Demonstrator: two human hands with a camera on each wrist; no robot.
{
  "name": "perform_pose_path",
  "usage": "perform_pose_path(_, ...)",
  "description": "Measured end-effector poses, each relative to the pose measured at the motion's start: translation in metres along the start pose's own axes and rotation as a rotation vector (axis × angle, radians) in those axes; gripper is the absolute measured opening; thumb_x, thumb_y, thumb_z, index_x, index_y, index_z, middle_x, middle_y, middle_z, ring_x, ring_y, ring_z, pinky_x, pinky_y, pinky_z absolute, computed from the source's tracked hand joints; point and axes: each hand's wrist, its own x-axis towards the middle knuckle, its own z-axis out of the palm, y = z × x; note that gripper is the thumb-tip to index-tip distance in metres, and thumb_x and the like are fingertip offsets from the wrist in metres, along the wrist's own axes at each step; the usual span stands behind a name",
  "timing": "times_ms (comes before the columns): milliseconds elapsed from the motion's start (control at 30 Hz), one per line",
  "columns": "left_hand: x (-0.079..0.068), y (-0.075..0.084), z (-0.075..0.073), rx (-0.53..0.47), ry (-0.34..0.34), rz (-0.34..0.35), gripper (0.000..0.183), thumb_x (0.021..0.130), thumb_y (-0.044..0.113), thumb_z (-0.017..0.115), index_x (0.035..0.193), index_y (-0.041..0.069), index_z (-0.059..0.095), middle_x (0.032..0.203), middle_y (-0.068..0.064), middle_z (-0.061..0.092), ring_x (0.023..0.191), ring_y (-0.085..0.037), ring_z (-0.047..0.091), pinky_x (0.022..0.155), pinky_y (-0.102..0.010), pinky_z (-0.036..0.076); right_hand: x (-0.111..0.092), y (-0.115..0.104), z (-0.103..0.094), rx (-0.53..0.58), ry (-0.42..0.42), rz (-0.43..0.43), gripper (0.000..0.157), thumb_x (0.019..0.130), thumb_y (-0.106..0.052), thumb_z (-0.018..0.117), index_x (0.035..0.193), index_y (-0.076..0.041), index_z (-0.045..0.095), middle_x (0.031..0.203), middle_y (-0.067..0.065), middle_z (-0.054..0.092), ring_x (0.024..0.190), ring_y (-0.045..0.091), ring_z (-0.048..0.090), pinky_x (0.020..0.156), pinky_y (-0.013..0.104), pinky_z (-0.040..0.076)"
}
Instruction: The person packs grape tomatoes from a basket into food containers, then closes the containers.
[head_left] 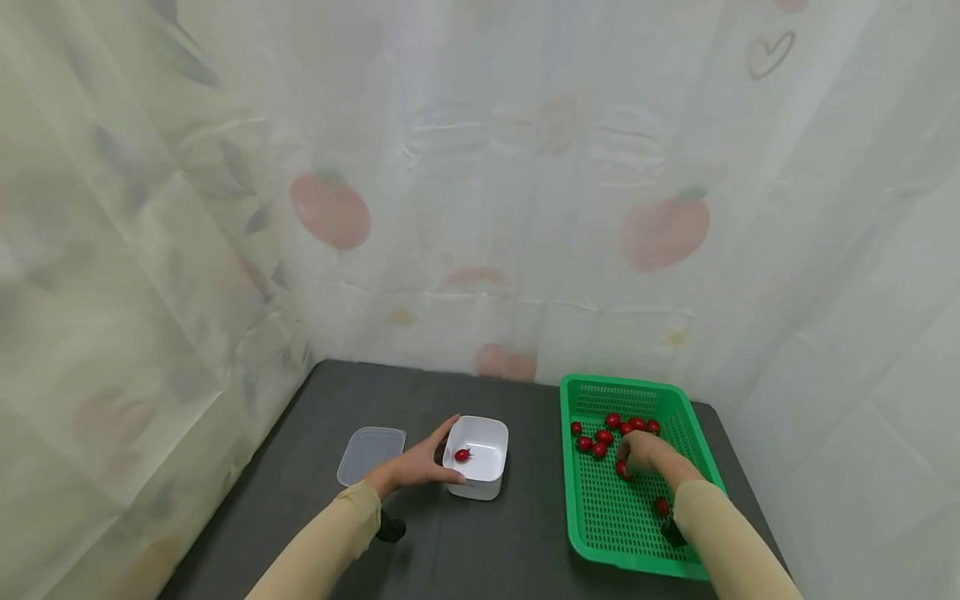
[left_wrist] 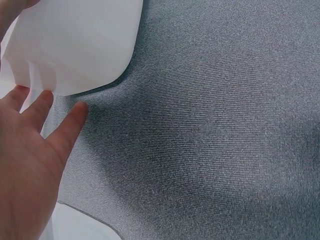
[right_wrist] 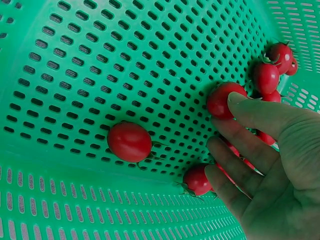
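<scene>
My left hand (head_left: 416, 467) holds a white plastic container (head_left: 476, 489) by its sides, thumb at the near corner and fingers toward the far one. One cherry tomato (head_left: 462, 455) with a green stem lies inside it. In the left wrist view, fingertips of the left hand (left_wrist: 35, 145) touch the container's wall (left_wrist: 85, 45). Over to the right, my right hand (head_left: 651, 455) reaches into a green slotted basket (head_left: 572, 500). Its thumb and index finger pinch a red cherry tomato (right_wrist: 220, 102) close to the basket floor.
Several more cherry tomatoes (head_left: 604, 437) cluster toward the basket's far side, and a single tomato (right_wrist: 129, 142) lies apart from them. A translucent lid (head_left: 369, 454) rests on the dark table (head_left: 480, 550) left of the container. Printed curtains (head_left: 480, 208) hang behind the table.
</scene>
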Motion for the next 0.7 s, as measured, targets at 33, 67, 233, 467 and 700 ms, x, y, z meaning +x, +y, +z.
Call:
perform_pose_path(33, 0.0000, 0.0001, 0.0000, -0.001, -0.001, 0.001, 0.114, 0.085, 0.024, 0.086, 0.166, 0.017, 0.006, 0.167, -0.018, 0.018, 0.149, -0.041, 0.025, 0.115, -0.063, 0.024, -0.0003, -0.0004, 0.0000, 0.000, 0.001, 0.000, 0.024, 0.084, 0.007, 0.072, 0.105, -0.005, 0.073, 0.101, 0.006, 0.067, 0.085, 0.022, 0.058, 0.073, 0.043, 0.054)
perform_pose_path(67, 0.0001, 0.0001, 0.0000, -0.001, -0.001, 0.003, 0.114, 0.085, 0.024, 0.086, 0.166, 0.017, 0.006, 0.167, -0.018, 0.017, 0.149, -0.040, 0.025, 0.115, -0.063, 0.024, -0.0004, -0.0004, 0.0003, 0.002, 0.002, 0.000, 0.024, 0.084, 0.007, 0.072, 0.105, -0.005, 0.073, 0.101, 0.006, 0.067, 0.085, 0.022, 0.058, 0.073, 0.044, 0.054)
perform_pose_path(233, 0.0008, -0.0025, 0.0004, -0.005, -0.003, -0.001, 0.114, 0.085, 0.026, 0.086, 0.166, 0.019, 0.006, 0.168, -0.017, 0.016, 0.150, -0.039, 0.024, 0.116, -0.063, 0.023, -0.0017, -0.0026, 0.0009, 0.012, -0.005, 0.006, 0.023, 0.084, 0.005, 0.075, 0.105, -0.005, 0.073, 0.101, 0.006, 0.067, 0.088, 0.023, 0.060, 0.075, 0.045, 0.054)
perform_pose_path(467, 0.0016, -0.0038, 0.0008, -0.004, 0.000, -0.001, 0.117, 0.084, 0.027, 0.087, 0.166, 0.016, 0.004, 0.168, -0.018, 0.016, 0.149, -0.040, 0.024, 0.115, -0.064, 0.023, -0.0052, -0.0065, -0.0003, 0.013, -0.011, 0.006, 0.023, 0.084, 0.003, 0.077, 0.105, -0.004, 0.072, 0.102, 0.006, 0.068, 0.091, 0.025, 0.062, 0.076, 0.047, 0.055)
perform_pose_path(700, 0.0005, -0.0009, -0.0002, -0.015, 0.000, -0.004, 0.114, 0.086, 0.023, 0.085, 0.166, 0.015, 0.005, 0.167, -0.017, 0.016, 0.149, -0.039, 0.024, 0.117, -0.061, 0.024, -0.0018, -0.0035, 0.0016, -0.004, -0.012, 0.001, 0.022, 0.086, 0.001, 0.078, 0.105, -0.007, 0.071, 0.102, 0.005, 0.067, 0.092, 0.025, 0.062, 0.076, 0.047, 0.054)
